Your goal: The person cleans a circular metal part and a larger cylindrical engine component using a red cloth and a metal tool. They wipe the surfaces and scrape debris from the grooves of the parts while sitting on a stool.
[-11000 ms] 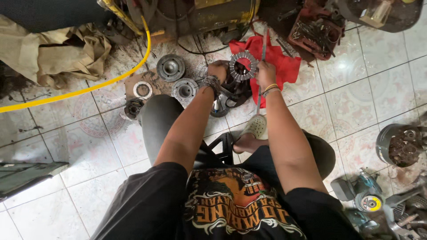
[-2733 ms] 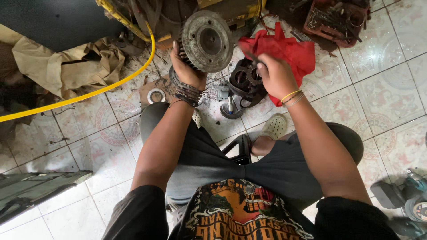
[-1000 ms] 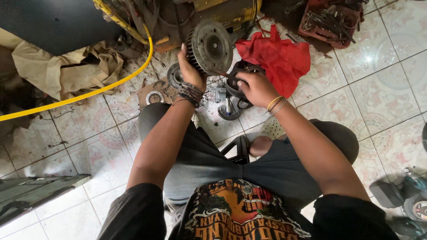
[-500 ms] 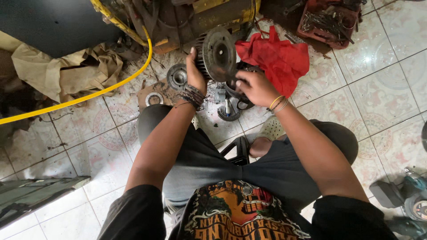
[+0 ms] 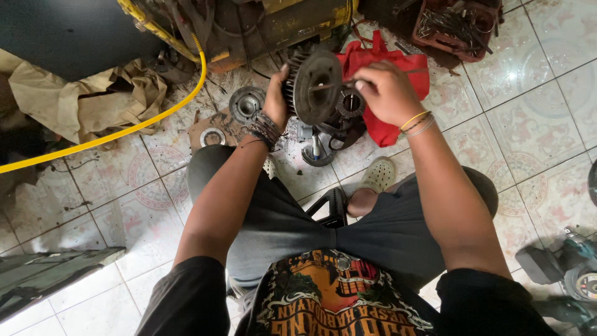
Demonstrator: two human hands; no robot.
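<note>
My left hand (image 5: 275,98) grips the toothed rim of a round, greasy metal drum (image 5: 317,84), held on edge above the floor. My right hand (image 5: 387,92) pinches a thin dark rod-like tool (image 5: 329,84) whose tip lies across the drum's flat face. Just beneath the drum sits a dark metal housing (image 5: 345,121) with a round bore. A red rag (image 5: 382,127) lies behind and under my right hand.
A round hub (image 5: 246,104) and a small ring (image 5: 212,137) lie on the tiled floor to the left. A yellow hose (image 5: 118,132) curves past crumpled tan cloth (image 5: 87,99). A red tool tray (image 5: 457,25) stands top right; a grinder (image 5: 575,277) lies bottom right.
The drum has turned more edge-on and shifted slightly right. My right hand rose from the housing up to the drum's face, holding the thin tool against it.
</note>
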